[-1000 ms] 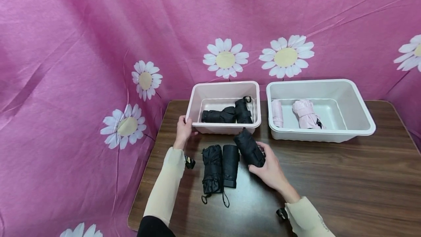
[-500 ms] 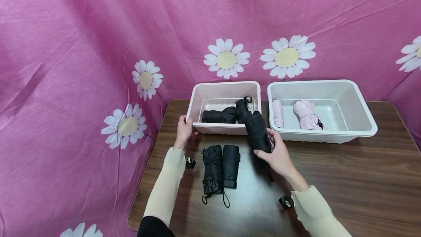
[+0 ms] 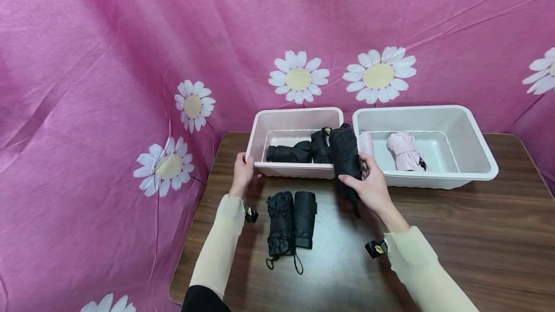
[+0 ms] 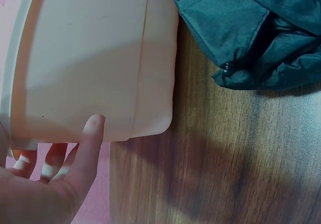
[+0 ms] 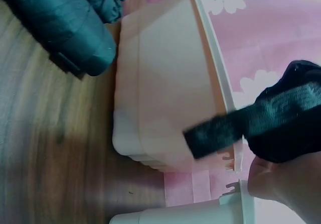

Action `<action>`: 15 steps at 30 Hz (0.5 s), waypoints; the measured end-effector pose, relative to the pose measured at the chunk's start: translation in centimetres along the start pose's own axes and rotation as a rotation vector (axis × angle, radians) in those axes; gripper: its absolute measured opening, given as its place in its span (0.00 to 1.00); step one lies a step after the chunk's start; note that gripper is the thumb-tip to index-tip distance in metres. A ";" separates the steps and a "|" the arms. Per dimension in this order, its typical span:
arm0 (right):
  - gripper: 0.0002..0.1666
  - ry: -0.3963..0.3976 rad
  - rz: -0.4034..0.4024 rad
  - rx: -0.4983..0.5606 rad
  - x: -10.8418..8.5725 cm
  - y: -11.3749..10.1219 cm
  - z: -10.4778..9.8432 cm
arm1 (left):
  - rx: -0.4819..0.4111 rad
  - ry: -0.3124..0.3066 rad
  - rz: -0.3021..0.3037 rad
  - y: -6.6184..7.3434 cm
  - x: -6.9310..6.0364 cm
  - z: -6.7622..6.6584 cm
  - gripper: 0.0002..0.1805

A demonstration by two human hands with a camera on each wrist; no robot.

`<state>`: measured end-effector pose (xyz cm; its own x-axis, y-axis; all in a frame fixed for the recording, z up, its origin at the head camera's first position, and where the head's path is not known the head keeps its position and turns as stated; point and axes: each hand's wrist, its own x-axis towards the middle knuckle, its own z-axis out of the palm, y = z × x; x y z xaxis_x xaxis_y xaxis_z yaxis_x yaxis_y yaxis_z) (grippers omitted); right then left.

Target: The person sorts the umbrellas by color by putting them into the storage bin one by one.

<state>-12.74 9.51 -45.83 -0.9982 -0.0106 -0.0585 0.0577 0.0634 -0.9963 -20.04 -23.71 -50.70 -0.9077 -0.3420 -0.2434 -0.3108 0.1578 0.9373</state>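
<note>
My right hand (image 3: pixel 374 188) grips a black folded umbrella (image 3: pixel 345 160), held upright over the gap between two bins, its top by the left bin's right rim. In the right wrist view a strap hangs from the held umbrella (image 5: pixel 286 118). At the front left corner of the pinkish bin (image 3: pixel 295 170), my left hand (image 3: pixel 243 173) holds the rim; its fingers (image 4: pixel 90 133) show against the wall in the left wrist view. Inside that bin lie two black umbrellas (image 3: pixel 289 152). Two more, a wrinkled one (image 3: pixel 280 225) and a smooth one (image 3: pixel 305 218), lie side by side on the table.
A larger white bin (image 3: pixel 438 180) stands at the right with a pale pink bundle (image 3: pixel 404 150) and a pale pink roll (image 3: pixel 366 144) in it. Behind the wooden table (image 3: pixel 455 235) hangs a pink cloth (image 3: pixel 243 37) with daisies.
My right hand has moved up and to the right, lifting its black umbrella from in front of the pinkish bin to beside its right rim and turning it more upright. My left hand has stayed put.
</note>
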 end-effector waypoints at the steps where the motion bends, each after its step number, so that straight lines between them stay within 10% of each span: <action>1: 0.41 0.010 0.004 0.011 0.2 -0.1 0.0 | 0.001 0.001 0.001 0.0 0.0 0.0 0.18; 15: 0.23 0.045 0.146 0.403 2.7 -0.7 0.3 | -0.012 0.004 0.014 -0.2 0.1 0.2 0.18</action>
<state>-15.50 9.10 -45.29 -0.9783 0.0133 -0.2068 0.1906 -0.3336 -0.9233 -20.10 -23.63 -50.96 -0.9108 -0.3436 -0.2289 -0.2942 0.1512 0.9437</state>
